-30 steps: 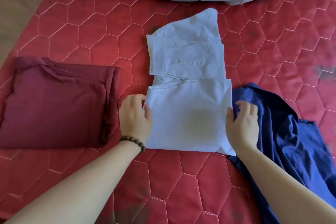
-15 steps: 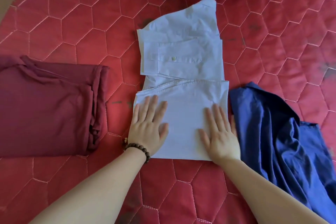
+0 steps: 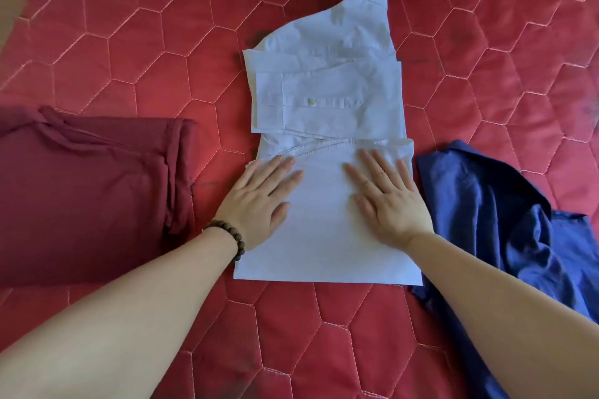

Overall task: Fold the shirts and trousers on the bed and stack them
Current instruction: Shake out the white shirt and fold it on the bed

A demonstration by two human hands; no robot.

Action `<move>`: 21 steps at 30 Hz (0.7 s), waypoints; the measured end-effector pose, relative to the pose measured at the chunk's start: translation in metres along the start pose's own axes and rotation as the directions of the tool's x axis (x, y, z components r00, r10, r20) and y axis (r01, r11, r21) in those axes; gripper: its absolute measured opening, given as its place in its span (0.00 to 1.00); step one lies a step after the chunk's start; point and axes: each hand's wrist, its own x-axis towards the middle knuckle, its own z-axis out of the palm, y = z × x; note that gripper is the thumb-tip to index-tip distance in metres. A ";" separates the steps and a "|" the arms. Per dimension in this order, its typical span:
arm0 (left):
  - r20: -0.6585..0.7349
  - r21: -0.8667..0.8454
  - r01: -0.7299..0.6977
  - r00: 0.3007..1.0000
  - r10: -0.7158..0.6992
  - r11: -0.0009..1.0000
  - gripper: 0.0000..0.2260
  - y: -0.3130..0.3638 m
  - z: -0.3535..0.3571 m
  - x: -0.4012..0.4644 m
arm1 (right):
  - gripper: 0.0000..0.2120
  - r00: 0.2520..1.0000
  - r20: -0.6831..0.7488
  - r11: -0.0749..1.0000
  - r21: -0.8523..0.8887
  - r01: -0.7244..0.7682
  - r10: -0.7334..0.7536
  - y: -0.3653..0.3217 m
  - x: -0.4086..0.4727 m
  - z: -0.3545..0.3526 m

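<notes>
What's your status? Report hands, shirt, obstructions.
Left hand, right hand flat, pressing pale blue shirt, half folded. Dark blue shirt touches right edge.

Pale blue shirt (image 3: 327, 113) folded mid-bed – maroon garment (image 3: 87, 197) folded, navy shirt (image 3: 505, 214) crumpled

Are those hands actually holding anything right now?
No. Both the left hand and right hand lie flat, fingers straight, pressing on the folded lower half of the light blue shirt.

One head-worn wide-angle camera looks steeply down and forward from close above the red quilted bed (image 3: 324, 327), forearms entering from the lower corners of the frame.
</notes>
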 end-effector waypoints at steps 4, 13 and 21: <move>0.027 0.030 -0.051 0.998 0.050 0.998 0.27 -0.023 -0.007 -0.017 | 0.24 0.996 -0.009 0.992 0.091 -0.084 0.085 0.022 -0.021 -0.002; 0.080 0.135 -0.349 0.937 0.341 0.927 0.34 -0.049 -0.027 -0.033 | 0.47 0.977 0.059 0.969 -0.123 0.212 -0.206 0.067 -0.065 -0.021; 0.233 -0.120 -0.060 0.968 0.087 0.991 0.37 -0.030 -0.032 -0.030 | 0.32 0.987 -0.055 0.981 0.117 0.157 -0.152 0.028 -0.036 -0.030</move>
